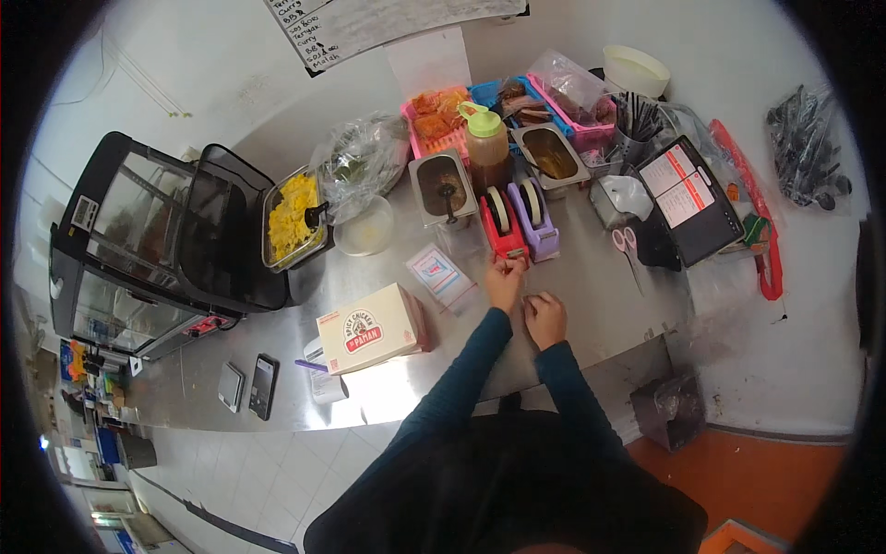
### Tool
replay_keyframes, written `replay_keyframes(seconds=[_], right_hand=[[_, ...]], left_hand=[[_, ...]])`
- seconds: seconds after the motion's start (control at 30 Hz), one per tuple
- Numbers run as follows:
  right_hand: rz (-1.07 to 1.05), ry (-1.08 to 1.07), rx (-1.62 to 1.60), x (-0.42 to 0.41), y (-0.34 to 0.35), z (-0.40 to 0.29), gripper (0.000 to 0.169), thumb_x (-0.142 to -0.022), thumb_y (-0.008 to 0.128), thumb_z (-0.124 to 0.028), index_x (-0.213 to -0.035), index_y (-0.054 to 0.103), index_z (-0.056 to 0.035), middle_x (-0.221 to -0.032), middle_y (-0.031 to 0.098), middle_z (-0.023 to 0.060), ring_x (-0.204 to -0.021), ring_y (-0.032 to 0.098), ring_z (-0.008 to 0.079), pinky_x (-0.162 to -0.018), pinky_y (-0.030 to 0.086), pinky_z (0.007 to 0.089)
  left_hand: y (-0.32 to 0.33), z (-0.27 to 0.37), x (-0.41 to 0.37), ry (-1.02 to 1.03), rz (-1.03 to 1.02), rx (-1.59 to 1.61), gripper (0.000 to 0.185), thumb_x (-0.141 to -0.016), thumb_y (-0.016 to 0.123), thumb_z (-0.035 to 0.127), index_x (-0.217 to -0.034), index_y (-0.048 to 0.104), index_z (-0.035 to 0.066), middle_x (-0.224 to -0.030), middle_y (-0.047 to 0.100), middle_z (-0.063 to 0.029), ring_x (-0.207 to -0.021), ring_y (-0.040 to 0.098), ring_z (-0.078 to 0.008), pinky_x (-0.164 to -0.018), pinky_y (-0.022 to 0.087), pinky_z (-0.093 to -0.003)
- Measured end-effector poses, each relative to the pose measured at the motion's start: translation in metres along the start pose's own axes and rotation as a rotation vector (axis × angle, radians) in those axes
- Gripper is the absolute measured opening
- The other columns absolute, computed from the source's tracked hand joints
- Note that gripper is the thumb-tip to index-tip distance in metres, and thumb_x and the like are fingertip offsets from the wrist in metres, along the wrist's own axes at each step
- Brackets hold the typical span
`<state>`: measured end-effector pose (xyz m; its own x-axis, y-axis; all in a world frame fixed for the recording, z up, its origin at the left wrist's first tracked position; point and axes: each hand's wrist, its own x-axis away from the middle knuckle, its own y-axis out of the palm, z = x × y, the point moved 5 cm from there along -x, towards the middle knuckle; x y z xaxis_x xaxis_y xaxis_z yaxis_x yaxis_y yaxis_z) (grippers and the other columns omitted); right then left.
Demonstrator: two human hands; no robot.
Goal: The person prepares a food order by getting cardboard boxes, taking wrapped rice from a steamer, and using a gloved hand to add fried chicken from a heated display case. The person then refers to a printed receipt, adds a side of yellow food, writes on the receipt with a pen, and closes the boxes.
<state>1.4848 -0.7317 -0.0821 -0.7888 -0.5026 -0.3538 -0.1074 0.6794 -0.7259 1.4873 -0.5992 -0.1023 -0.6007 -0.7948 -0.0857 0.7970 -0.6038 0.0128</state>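
Observation:
My left hand (504, 282) is at the front end of a red tape dispenser (503, 225), its fingertips against the cutter end. Whether tape is pinched there is too small to tell. Just right of it, my right hand (545, 318) rests low over the steel table (595, 298) with its fingers curled; what they may hold is hidden. A purple tape dispenser (536, 221) stands beside the red one. To the left lie a printed plastic packet (441, 278) and a closed cardboard food box (370, 331). Pink-handled scissors (626, 246) lie to the right.
Behind the dispensers stand a sauce bottle (487, 149) and steel pans (444, 187) with utensils. A tray of yellow food (293, 218) and a glass display warmer (138, 235) are at left. Two phones (264, 386) lie near the front edge; a tablet (692, 201) leans at right.

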Motion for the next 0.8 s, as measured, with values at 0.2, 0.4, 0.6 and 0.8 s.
replay_keyframes(seconds=[0.2,0.4,0.6,0.8], right_hand=[[0.002,0.007,0.070,0.010,-0.001,0.007,0.013,-0.071,0.057,-0.010,-0.081,0.063,-0.0057,-0.072,0.056,0.0103,-0.067,0.054,0.0281,-0.063,0.044,0.0354],[-0.200,-0.053,0.009,0.000,-0.020,-0.018,0.017,-0.067,0.062,-0.013,-0.082,0.062,-0.0046,-0.077,0.057,0.0128,-0.073,0.055,0.0294,-0.068,0.044,0.0352],[-0.052,0.062,-0.418,-0.034,-0.040,0.007,0.020,-0.073,0.060,-0.011,-0.090,0.057,-0.0010,-0.082,0.058,0.0114,-0.078,0.057,0.0221,-0.072,0.044,0.0306],[-0.011,0.097,-0.545,-0.074,-0.017,0.003,0.015,-0.081,0.054,-0.008,-0.092,0.057,-0.0006,-0.084,0.059,0.0083,-0.078,0.056,0.0148,-0.071,0.043,0.0263]], left_hand=[[0.003,0.012,0.019,0.125,0.124,-0.372,0.018,-0.073,0.061,0.017,-0.072,0.057,-0.001,-0.101,0.053,-0.0219,-0.095,0.049,-0.0337,-0.077,0.040,-0.0393],[-0.008,-0.008,0.002,0.138,0.077,-0.454,0.017,-0.074,0.056,0.016,-0.070,0.052,0.001,-0.087,0.052,-0.0165,-0.065,0.052,-0.0272,-0.060,0.042,-0.0358],[0.016,-0.024,0.024,-0.436,-0.066,0.522,0.014,-0.081,0.049,0.019,-0.075,0.052,0.007,-0.069,0.050,-0.0027,-0.058,0.047,-0.0118,-0.051,0.038,-0.0239],[0.019,-0.046,0.044,-0.608,-0.263,0.796,0.009,-0.083,0.048,0.016,-0.086,0.055,0.010,-0.069,0.053,0.0001,-0.054,0.046,-0.0080,-0.048,0.036,-0.0206]])
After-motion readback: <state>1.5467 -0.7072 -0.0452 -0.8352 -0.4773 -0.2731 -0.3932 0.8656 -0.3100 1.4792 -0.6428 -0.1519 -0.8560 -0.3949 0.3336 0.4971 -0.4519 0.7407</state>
